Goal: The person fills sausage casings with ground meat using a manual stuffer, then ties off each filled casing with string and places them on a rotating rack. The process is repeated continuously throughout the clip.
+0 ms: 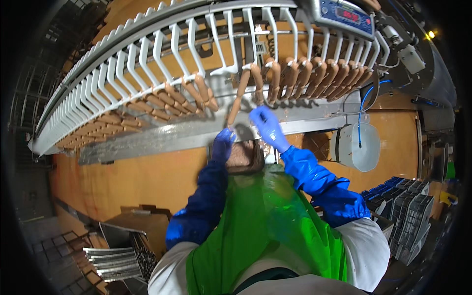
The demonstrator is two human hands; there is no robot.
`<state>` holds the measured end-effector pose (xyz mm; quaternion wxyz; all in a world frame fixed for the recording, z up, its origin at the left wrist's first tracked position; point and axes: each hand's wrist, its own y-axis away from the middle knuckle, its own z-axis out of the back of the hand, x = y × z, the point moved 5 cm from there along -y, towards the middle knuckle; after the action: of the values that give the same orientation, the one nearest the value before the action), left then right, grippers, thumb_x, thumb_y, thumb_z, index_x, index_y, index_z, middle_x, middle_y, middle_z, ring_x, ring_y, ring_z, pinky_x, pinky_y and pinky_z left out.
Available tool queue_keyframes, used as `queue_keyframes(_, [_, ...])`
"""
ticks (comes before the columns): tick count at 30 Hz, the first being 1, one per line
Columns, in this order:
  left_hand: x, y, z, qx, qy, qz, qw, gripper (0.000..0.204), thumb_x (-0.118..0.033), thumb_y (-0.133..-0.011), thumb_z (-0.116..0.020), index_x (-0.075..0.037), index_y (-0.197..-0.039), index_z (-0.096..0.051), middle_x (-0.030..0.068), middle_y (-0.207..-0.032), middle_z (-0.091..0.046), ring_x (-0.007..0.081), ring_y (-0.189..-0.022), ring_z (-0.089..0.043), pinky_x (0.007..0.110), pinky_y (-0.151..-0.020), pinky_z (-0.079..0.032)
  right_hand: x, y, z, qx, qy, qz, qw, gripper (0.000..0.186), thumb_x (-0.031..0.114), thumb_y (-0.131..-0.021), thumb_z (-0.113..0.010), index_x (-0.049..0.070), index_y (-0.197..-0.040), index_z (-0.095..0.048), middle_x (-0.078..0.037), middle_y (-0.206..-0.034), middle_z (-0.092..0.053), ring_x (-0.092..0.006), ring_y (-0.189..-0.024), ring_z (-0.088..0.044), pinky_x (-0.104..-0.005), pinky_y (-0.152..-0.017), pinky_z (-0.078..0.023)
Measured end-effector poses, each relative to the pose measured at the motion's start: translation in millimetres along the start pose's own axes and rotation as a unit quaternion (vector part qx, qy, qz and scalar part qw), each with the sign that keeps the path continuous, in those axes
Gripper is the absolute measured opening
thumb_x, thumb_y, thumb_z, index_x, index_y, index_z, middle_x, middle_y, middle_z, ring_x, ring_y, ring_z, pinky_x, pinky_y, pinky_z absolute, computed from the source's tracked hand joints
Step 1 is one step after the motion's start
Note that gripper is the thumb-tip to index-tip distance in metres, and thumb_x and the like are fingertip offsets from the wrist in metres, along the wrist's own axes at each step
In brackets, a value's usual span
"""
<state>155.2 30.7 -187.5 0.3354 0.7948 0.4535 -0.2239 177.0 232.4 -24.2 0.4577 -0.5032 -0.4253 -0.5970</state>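
Note:
A string of linked sausages (239, 96) hangs over a white hook in front of me, its longer strand slanting down to the left. My left hand (223, 146), in a blue glove, pinches the lower tip of that strand. My right hand (269, 129), gloved alike, is curled just below the shorter strand's end; whether its fingers hold anything is hidden. More linked sausages (322, 78) hang in loops from the hooks to the right, and further sausage strings (167, 101) from the hooks to the left.
A curved rail with white hooks (175, 46) spans the far side above a metal tray (172, 133). A control box with a lit display (344, 18) sits at upper right. Below it are a white bucket (361, 147) and a blue hose (362, 110). Grey crates (405, 216) stand at right.

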Motion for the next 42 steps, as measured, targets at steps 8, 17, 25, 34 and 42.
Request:
queue_keyframes(8, [-58.5, 26.9, -119.8, 0.08, -0.3, -0.028, 0.95, 0.046, -0.022, -0.095, -0.064, 0.002, -0.133, -0.055, 0.0064, -0.127, -0.063, 0.0159, -0.119, -0.055, 0.033, -0.103, -0.043, 18.5, -99.4, 23.0, -0.015, -0.178, 0.116, 0.977, 0.045, 0.029, -0.108, -0.031, 0.005, -0.142, -0.048, -0.009, -0.127, -0.058, -0.0178, -0.12, -0.052, -0.0309, -0.105, -0.038])
queue_keyframes(17, [-65.8, -104.1, -222.9, 0.125, -0.375, -0.125, 0.91, 0.041, -0.031, -0.102, -0.054, 0.008, -0.111, -0.058, 0.0136, -0.111, -0.06, 0.0191, -0.101, -0.059, 0.032, -0.086, -0.048, -24.7, -112.3, 32.4, 0.037, 0.119, 0.168, 0.978, 0.038, 0.017, -0.097, -0.05, -0.002, -0.13, -0.051, -0.017, -0.113, -0.061, -0.026, -0.104, -0.059, -0.0367, -0.096, -0.044])
queue_keyframes(25, [-27.6, -100.1, -213.2, 0.273, -0.453, -0.023, 0.848, 0.045, -0.041, -0.101, -0.052, 0.0, -0.121, -0.055, 0.007, -0.104, -0.063, 0.0149, -0.095, -0.058, 0.03, -0.084, -0.047, -28.5, -62.7, 65.9, 0.112, -0.168, -0.179, 0.963, 0.035, 0.032, -0.098, -0.053, -0.001, -0.094, -0.065, -0.009, -0.074, -0.063, -0.0202, -0.074, -0.063, -0.0336, -0.074, -0.051])
queue_keyframes(34, [-77.5, -55.5, -229.2, 0.285, -0.723, -0.317, 0.543, 0.056, -0.042, -0.101, -0.049, 0.0, -0.138, -0.046, 0.0198, -0.115, -0.059, 0.0351, -0.101, -0.059, 0.044, -0.095, -0.046, -10.7, -47.4, 56.6, 0.019, -0.147, 0.046, 0.988, 0.03, 0.028, -0.096, -0.059, 0.005, -0.115, -0.053, -0.002, -0.103, -0.057, -0.0119, -0.093, -0.055, -0.028, -0.088, -0.047])
queue_keyframes(42, [-59.1, -23.0, -232.4, 0.142, -0.019, 0.287, 0.947, 0.031, -0.041, -0.099, -0.051, -0.011, -0.096, -0.054, 0.0047, -0.07, -0.052, 0.0209, -0.063, -0.055, 0.039, -0.054, -0.045, 20.0, -80.8, 60.8, 0.183, -0.181, 0.078, 0.963, 0.033, 0.014, -0.094, -0.053, 0.003, -0.125, -0.052, -0.004, -0.11, -0.061, -0.0143, -0.102, -0.06, -0.0277, -0.09, -0.049])
